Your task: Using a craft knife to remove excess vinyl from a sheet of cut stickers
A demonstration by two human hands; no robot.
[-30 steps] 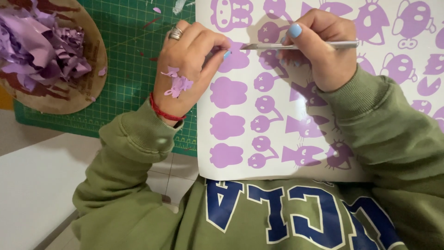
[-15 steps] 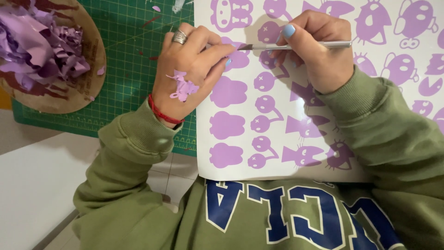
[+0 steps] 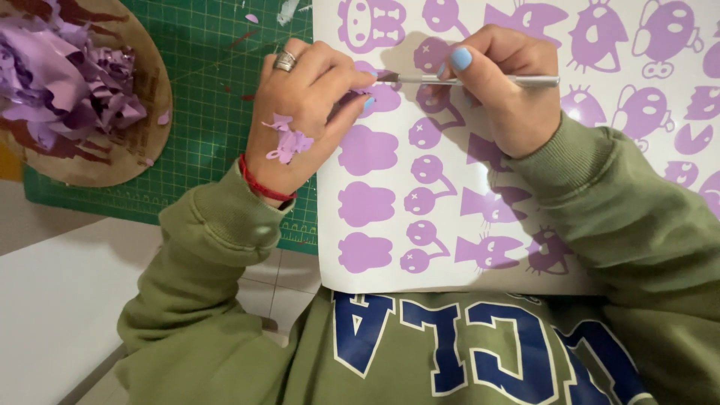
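A white backing sheet (image 3: 600, 270) covered with purple vinyl shapes lies in front of me, over a green cutting mat (image 3: 217, 67). My right hand (image 3: 506, 94) grips a thin silver pointed tool (image 3: 487, 80) like a pen, its tip on a purple shape near the sheet's left edge. My left hand (image 3: 304, 112) rests on that edge with its fingertips bent against the tool's tip. Whether they pinch a scrap is hidden. Small purple vinyl scraps (image 3: 285, 139) stick to the back of my left hand, which wears a ring and a red wrist cord.
A round wooden bowl (image 3: 150, 127) heaped with crumpled purple vinyl waste (image 3: 60, 75) sits on the mat at the far left. A white tabletop (image 3: 52, 300) shows at the lower left. My green sweatshirt sleeves cover the sheet's lower right corner.
The tool's tip has crept slightly left toward my left fingertips, which have curled closer to it. Both hands otherwise stay in place.
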